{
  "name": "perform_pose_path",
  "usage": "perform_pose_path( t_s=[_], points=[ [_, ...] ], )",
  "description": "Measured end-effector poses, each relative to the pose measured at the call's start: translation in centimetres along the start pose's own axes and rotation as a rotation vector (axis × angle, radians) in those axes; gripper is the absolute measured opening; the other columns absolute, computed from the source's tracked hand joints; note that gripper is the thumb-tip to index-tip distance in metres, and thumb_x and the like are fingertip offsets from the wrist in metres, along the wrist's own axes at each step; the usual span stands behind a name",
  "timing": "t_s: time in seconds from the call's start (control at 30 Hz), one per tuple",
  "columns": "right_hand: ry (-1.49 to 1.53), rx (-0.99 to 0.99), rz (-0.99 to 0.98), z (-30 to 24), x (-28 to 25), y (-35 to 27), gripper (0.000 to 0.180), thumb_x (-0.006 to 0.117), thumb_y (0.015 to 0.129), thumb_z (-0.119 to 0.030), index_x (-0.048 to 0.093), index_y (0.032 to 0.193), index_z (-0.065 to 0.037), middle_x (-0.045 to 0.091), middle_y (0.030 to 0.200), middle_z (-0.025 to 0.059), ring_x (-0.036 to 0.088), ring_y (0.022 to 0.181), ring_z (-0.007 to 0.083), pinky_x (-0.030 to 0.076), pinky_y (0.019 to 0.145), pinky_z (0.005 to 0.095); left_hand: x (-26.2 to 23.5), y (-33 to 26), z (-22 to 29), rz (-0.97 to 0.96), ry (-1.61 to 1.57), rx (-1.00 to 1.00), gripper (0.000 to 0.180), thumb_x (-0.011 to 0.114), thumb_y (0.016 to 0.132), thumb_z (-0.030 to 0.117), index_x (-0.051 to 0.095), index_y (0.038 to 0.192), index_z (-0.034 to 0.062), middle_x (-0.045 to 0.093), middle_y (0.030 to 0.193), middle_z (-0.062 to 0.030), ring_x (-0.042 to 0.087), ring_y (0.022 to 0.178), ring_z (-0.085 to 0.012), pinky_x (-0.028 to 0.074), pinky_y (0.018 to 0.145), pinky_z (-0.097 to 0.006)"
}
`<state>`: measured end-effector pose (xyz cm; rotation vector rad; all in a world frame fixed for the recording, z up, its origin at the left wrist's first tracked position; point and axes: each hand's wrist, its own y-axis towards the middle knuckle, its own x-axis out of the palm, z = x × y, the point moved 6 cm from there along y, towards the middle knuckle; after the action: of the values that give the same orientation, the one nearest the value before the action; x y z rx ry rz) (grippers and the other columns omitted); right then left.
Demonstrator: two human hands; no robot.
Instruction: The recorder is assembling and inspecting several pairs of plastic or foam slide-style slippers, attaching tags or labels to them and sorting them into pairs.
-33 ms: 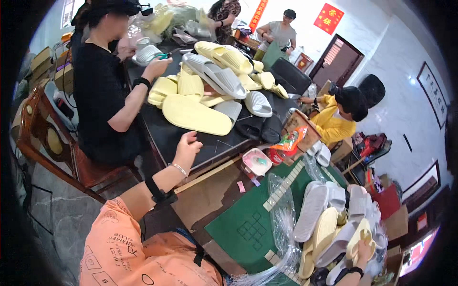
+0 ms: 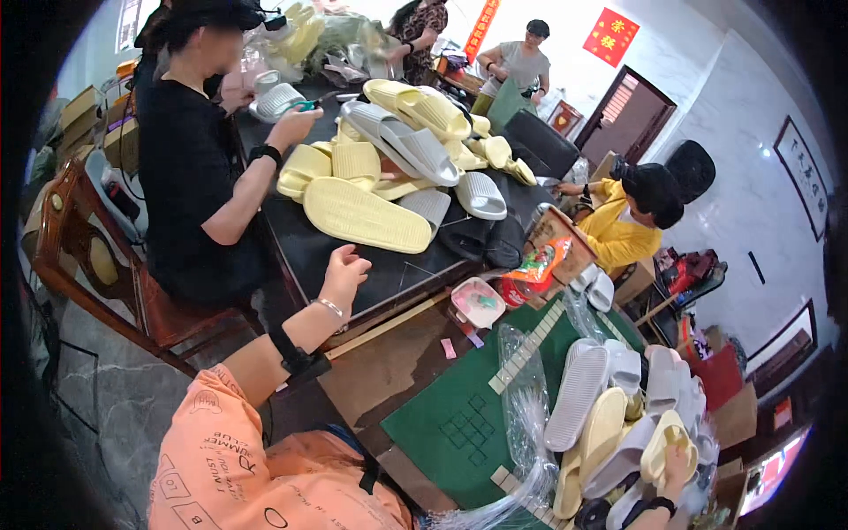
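Note:
My left hand [image 2: 344,276] hovers just short of a large pale yellow slide slipper [image 2: 367,215], whose ribbed sole faces me. Its fingers are loosely bent and apart, with nothing between them. At the lower right, my right hand [image 2: 677,468] grips another pale yellow slipper [image 2: 664,442], the fingers at its strap opening. Around it lies a heap of grey and yellow slippers, among them a grey slipper [image 2: 578,393] and a long yellow one [image 2: 603,426]. On the black table [image 2: 340,278] ahead, more yellow and grey slippers are piled, a grey slipper [image 2: 397,141] among the top ones.
A green board [image 2: 424,415] carries clear plastic bags [image 2: 523,389]. Near the table edge are a small pink tray [image 2: 478,302] and an orange packet [image 2: 539,265]. A co-worker in black [image 2: 190,177] holds green-handled scissors [image 2: 306,105]; another in yellow [image 2: 623,225] sits at right.
The view has shifted very slightly. Both hands and the slippers stay essentially where they were.

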<state>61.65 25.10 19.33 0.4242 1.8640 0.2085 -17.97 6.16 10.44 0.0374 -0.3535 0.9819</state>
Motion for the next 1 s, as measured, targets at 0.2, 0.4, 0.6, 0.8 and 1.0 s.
perform_pose_path(
  t_s=[0.2, 0.4, 0.6, 0.8, 1.0],
  points=[
    [-0.062, -0.028, -0.112, 3.1, -1.7, 1.6, 0.025, 0.053, 0.074, -0.018, 0.057, 0.085, 0.004, 0.058, 0.076, 0.0186, 0.055, 0.070, 0.0304, 0.042, 0.065, 0.0383, 1.0, 1.2, -1.1, 0.018, -0.079, -0.225, 0.030, 0.053, 0.076, 0.011, 0.046, 0.105, 0.0063, 0.051, 0.091, -0.0052, 0.049, 0.077, -0.0159, 0.043, 0.069, -0.028],
    [-0.335, -0.168, 0.247, -1.4, -4.3, -2.9, 0.027, 0.058, 0.071, -0.015, 0.055, 0.091, 0.003, 0.056, 0.090, 0.0165, 0.052, 0.083, 0.0306, 0.040, 0.076, 0.0376, 9.2, 6.4, 2.7, -0.345, -0.109, -0.073, 0.034, 0.052, 0.075, 0.011, 0.046, 0.108, 0.0069, 0.049, 0.080, -0.0018, 0.046, 0.068, -0.0118, 0.041, 0.061, -0.028],
    [-0.111, -0.234, -0.029, -12.6, -5.2, -10.4, 0.035, 0.058, 0.072, -0.012, 0.051, 0.103, 0.002, 0.054, 0.098, 0.0161, 0.048, 0.099, 0.0304, 0.034, 0.090, 0.0357, 15.2, 15.6, 11.5, 0.143, 0.636, 0.606, 0.065, 0.058, 0.067, 0.019, 0.031, 0.125, 0.0072, 0.035, 0.121, -0.0156, 0.044, 0.105, -0.0310, 0.040, 0.087, -0.038],
    [-0.076, -0.391, -0.210, -20.7, -5.4, -18.6, 0.032, 0.055, 0.078, -0.016, 0.052, 0.105, 0.002, 0.055, 0.091, 0.0196, 0.052, 0.085, 0.0308, 0.040, 0.077, 0.0377, 16.0, 18.3, 10.6, 0.038, 0.978, 0.437, 0.069, 0.068, 0.064, 0.025, 0.033, 0.121, 0.0069, 0.036, 0.123, -0.0155, 0.049, 0.104, -0.0328, 0.041, 0.087, -0.038],
    [-0.099, -0.337, -0.452, -23.2, -3.9, -21.7, 0.033, 0.055, 0.078, -0.017, 0.053, 0.107, -0.001, 0.055, 0.087, 0.0181, 0.051, 0.079, 0.0316, 0.040, 0.073, 0.0375, 13.4, 15.7, 11.6, 0.238, 0.703, 0.729, 0.061, 0.072, 0.061, 0.033, 0.042, 0.103, 0.0005, 0.049, 0.103, -0.0223, 0.053, 0.088, -0.0344, 0.043, 0.077, -0.040]
  ],
)
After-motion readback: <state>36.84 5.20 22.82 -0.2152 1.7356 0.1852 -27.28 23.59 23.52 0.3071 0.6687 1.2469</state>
